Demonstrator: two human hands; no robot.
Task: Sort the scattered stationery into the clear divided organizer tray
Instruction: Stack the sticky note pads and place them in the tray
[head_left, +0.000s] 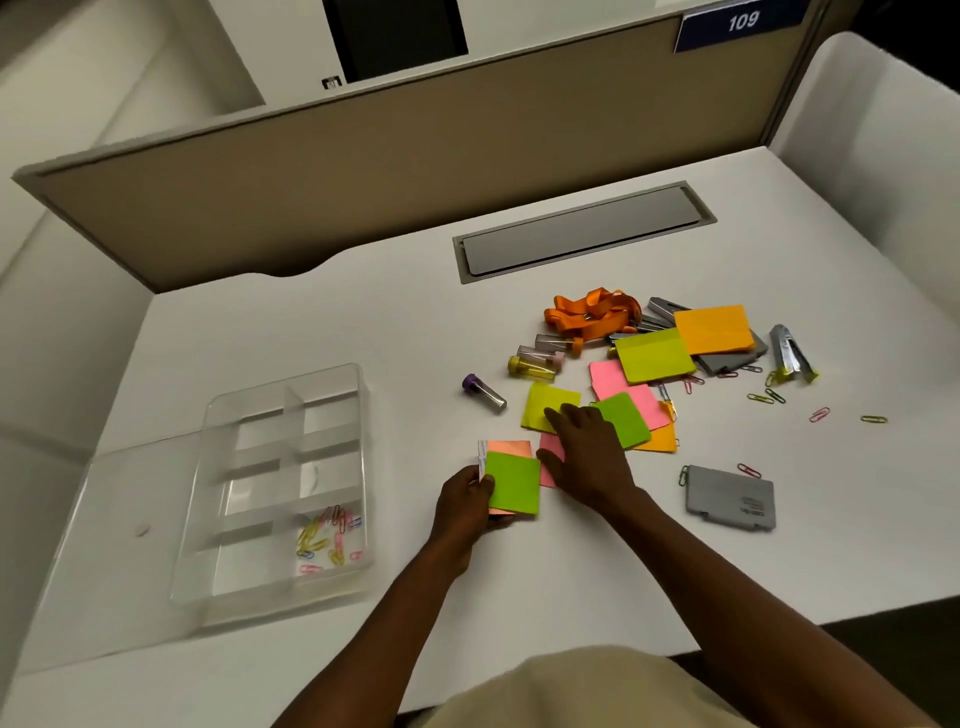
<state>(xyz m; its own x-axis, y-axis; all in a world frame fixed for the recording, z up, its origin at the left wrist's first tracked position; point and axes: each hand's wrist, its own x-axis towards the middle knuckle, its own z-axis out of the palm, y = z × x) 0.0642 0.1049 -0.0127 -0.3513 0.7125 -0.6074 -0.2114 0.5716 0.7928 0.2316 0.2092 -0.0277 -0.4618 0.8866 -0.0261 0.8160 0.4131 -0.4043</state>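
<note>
My left hand (464, 503) grips a small stack of sticky notes (511, 480), green on top with salmon beneath. My right hand (587, 448) lies flat with straight fingers over a pink note (549, 457), its fingertips reaching a yellow note pad (548, 402). A green pad (626, 418) lies just right of that hand. The clear divided organizer tray (283, 493) sits at the left, with several coloured paper clips (330, 535) in its near right compartment. More pads, yellow-green (654, 356), orange (714, 328) and pink (610, 376), lie in the pile beyond.
An orange lanyard (589, 314), small capped tubes (530, 366), a purple-capped tube (483, 392), a stapler (789, 353), a grey flat case (732, 499) and loose paper clips (769, 397) are scattered at the right. A grey cable hatch (582, 231) lies behind, before a beige partition.
</note>
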